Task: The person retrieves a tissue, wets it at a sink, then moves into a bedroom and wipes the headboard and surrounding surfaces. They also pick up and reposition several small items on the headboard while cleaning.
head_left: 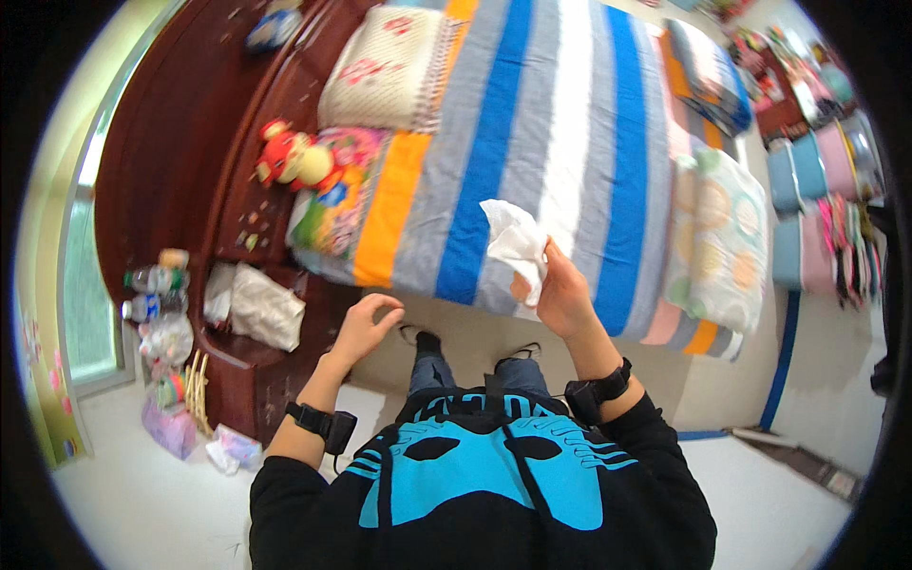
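Note:
A crumpled white tissue or wipe (514, 239) is pinched in the fingers of my right hand (565, 292), above the near edge of the bed. My left hand (365, 324) holds nothing; its fingers are curved with a gap to the thumb, close to the bed's corner and the nightstand. Before me spreads a bed with a striped sheet (491, 149) in blue, grey, white and orange. On the left end a colourful pillow (338, 214) carries a red and yellow plush toy (296, 158).
A dark wooden headboard (164, 142) bounds the bed on the left. White cloth (267, 306) lies on the nightstand (242, 385), with plastic bottles (153, 280) beside it. A folded patterned quilt (730, 239) rests at the bed's right end. Storage bins (798, 171) stand further right.

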Demonstrator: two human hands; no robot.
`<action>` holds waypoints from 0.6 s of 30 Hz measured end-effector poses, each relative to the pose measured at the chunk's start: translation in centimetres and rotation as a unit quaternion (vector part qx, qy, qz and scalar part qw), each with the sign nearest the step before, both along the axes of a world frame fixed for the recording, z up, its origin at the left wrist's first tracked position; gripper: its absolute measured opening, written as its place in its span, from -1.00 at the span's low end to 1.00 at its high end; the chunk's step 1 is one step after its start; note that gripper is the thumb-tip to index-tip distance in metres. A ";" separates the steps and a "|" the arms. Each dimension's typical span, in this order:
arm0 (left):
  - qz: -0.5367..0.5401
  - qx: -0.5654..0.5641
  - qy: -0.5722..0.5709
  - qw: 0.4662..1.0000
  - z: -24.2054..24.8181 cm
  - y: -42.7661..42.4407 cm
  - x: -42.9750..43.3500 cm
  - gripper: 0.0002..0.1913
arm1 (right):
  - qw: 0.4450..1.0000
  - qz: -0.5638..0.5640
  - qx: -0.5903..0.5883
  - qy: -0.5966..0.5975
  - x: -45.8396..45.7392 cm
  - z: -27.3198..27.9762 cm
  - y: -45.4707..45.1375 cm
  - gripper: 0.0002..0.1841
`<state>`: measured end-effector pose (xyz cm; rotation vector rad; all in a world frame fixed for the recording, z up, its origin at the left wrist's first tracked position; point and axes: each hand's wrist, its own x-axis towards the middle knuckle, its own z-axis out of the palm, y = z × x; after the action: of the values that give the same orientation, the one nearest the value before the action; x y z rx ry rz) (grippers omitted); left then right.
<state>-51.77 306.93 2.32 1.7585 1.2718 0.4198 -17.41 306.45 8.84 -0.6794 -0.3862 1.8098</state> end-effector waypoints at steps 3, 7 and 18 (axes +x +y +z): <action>-0.080 -0.114 -0.200 0.970 4.0 0.0 15.6 -0.73 | 0.993 -0.015 0.000 -0.118 10.2 0.4 -6.0 -0.64; -0.192 -0.194 -0.289 0.918 7.5 -3.0 34.4 -0.58 | 0.956 -0.024 0.048 -0.288 21.2 0.8 -14.2 -0.79; -0.318 -0.545 -0.147 0.762 6.7 -10.1 68.0 -0.54 | 0.901 -0.182 0.071 -0.387 46.0 0.6 -29.0 -0.79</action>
<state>16.26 296.83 8.97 0.9150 0.4033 -0.3964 28.59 277.47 9.41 -1.2675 -0.8433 1.0845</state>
